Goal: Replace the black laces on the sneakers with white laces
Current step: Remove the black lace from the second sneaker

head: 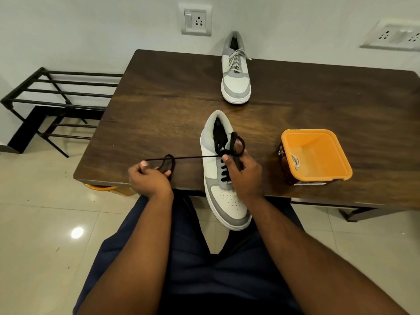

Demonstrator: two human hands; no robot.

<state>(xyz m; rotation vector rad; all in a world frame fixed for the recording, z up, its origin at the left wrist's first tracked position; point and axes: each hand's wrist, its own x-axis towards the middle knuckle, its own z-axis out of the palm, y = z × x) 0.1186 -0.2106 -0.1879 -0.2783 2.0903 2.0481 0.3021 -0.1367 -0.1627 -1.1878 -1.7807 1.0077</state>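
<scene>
Head view: we judge the task about half done, since the far sneaker (236, 71) on the table (159, 98) carries white laces while the near sneaker (223, 169) at the table's front edge keeps its black lace (188, 157), which our left hand (148, 176) pinches taut and our right hand (238, 171) grips at the knot.

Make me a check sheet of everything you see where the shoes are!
Surface: dark wooden table.
Job's things: near sneaker with black lace half undone, its toe overhanging the edge; far sneaker already has a pale lace.
Clutter: orange tub with something pale inside.
Grippers: left hand pulls a lace loop; right hand pinches the lace on the near sneaker.
Cables: nothing seen.
Surroundings: black rack, wall sockets, tiled floor.
</scene>
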